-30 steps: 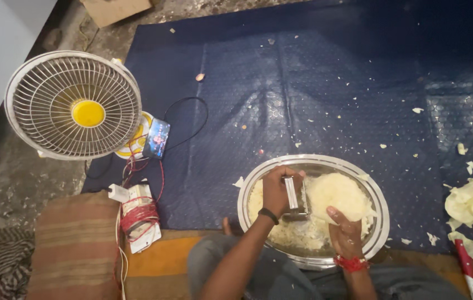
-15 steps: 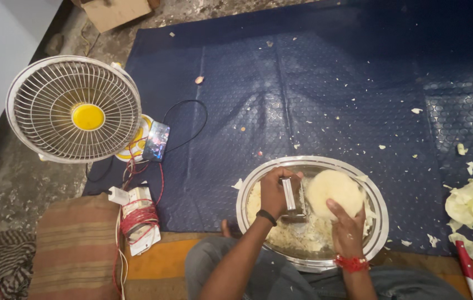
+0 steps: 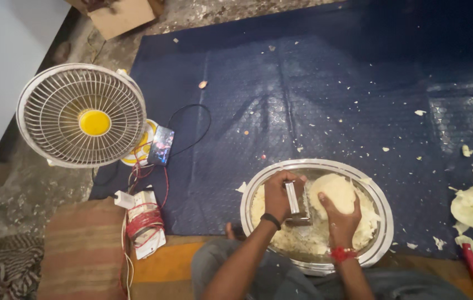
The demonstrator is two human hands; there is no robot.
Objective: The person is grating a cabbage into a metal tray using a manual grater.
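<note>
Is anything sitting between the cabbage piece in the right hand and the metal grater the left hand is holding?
Nothing visible does. The right hand presses the cabbage piece right beside the upright grater, gripped by the left hand. Only shredded cabbage lies below in the steel tray.

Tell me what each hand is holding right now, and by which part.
The left hand grips the metal grater by its upper end. The right hand presses the pale cabbage head from its near side, over the steel tray.
</note>
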